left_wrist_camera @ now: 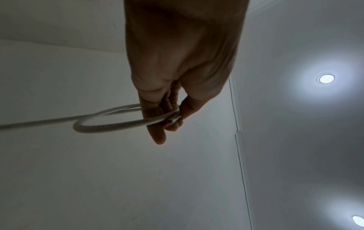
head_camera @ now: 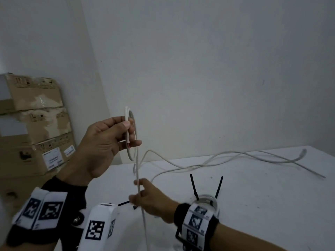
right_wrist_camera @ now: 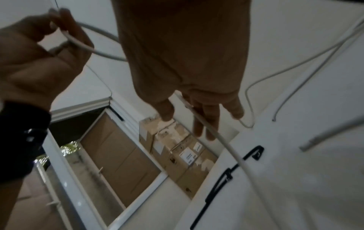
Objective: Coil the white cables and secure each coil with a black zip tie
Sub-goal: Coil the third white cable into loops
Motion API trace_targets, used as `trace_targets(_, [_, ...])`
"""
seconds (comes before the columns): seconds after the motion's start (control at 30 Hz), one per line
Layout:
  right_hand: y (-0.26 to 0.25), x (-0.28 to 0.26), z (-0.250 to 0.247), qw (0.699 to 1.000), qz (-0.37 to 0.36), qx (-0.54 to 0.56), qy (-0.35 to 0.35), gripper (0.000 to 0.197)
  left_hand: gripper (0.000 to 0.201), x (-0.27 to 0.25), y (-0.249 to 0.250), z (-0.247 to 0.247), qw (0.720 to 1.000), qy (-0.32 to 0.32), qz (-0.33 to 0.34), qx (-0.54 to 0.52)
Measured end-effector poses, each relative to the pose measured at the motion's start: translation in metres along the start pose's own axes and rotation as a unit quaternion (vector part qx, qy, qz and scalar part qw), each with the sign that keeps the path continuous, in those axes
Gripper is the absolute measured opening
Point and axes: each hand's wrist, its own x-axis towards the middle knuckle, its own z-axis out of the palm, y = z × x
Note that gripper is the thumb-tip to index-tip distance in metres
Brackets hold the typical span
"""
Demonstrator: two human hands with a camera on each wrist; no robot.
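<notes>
While the left hand point(head_camera: 101, 147) is raised above the desk point(head_camera: 253, 196), its thumb and fingers pinch the first small loop of a white cable point(head_camera: 137, 171), the cut end (red at its tip) poking out just below the thumb. From that loop the cable drops straight down to the right hand point(head_camera: 152, 201), lower and nearer the person, whose thumb and fingers close lightly around the strand. Beyond the right hand the cable trails across the desk. Just behind the right wrist lies a finished coil point(head_camera: 208, 201), two black zip tie tails point(head_camera: 194, 187) sticking up from it. Loose black zip ties point(right_wrist_camera: 218, 186) lie beneath the right hand. Stacked cardboard boxes point(head_camera: 34, 124) stand beyond the left hand.
</notes>
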Motion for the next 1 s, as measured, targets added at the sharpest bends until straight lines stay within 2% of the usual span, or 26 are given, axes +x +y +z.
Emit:
trace_targets(0.07, [0.009,-0.003,0.014,0.999,-0.033,0.022,0.033,0.029,0.043,0.001,0.002,-0.007,1.0,0.01,0.0,0.001])
trace_targets(0.13, [0.012,-0.006,0.02,0.987,-0.081,-0.085,0.107,0.03,0.043,0.002,0.0,-0.015,1.0,0.024,0.0,0.002])
trace_targets(0.17, [0.011,-0.007,0.022,0.97,-0.111,-0.171,0.132,0.031,0.039,0.002,-0.002,-0.02,0.999,0.032,-0.003,0.003])
trace_targets(0.27, [-0.006,-0.019,0.022,0.882,-0.139,-0.428,0.141,0.034,0.027,0.004,-0.012,-0.029,0.998,0.052,-0.017,0.01])
trace_targets(0.33, [-0.024,-0.031,0.02,0.812,-0.17,-0.544,0.129,0.028,0.02,0.005,-0.018,-0.029,0.997,0.061,-0.033,0.018])
trace_targets(0.43, [-0.049,-0.042,0.009,0.723,-0.208,-0.65,0.106,0.014,0.016,0.005,-0.027,-0.021,0.996,0.068,-0.059,0.026])
trace_targets(0.53, [-0.071,-0.046,-0.009,0.665,-0.248,-0.695,0.113,0.013,0.016,0.002,-0.035,-0.012,0.993,0.051,-0.097,0.052])
trace_targets(0.6, [-0.085,-0.049,-0.02,0.668,-0.278,-0.681,0.111,0.018,0.017,-0.002,-0.038,-0.008,0.988,0.018,-0.127,0.088])
trace_targets(0.7, [-0.102,-0.052,-0.04,0.722,-0.277,-0.623,0.118,0.022,0.023,-0.006,-0.041,-0.003,0.98,-0.047,-0.154,0.119])
trace_targets(0.77, [-0.109,-0.055,-0.051,0.735,-0.274,-0.605,0.138,0.017,0.024,-0.009,-0.04,0.001,0.976,-0.079,-0.168,0.11])
trace_targets(0.87, [-0.114,-0.059,-0.063,0.765,-0.261,-0.57,0.149,0.019,0.015,-0.01,-0.039,0.005,0.97,-0.115,-0.21,0.049])
trace_targets(1.0, [-0.115,-0.065,-0.077,0.86,-0.223,-0.441,0.126,0.021,0.011,-0.008,-0.036,0.007,0.956,-0.124,-0.265,-0.025])
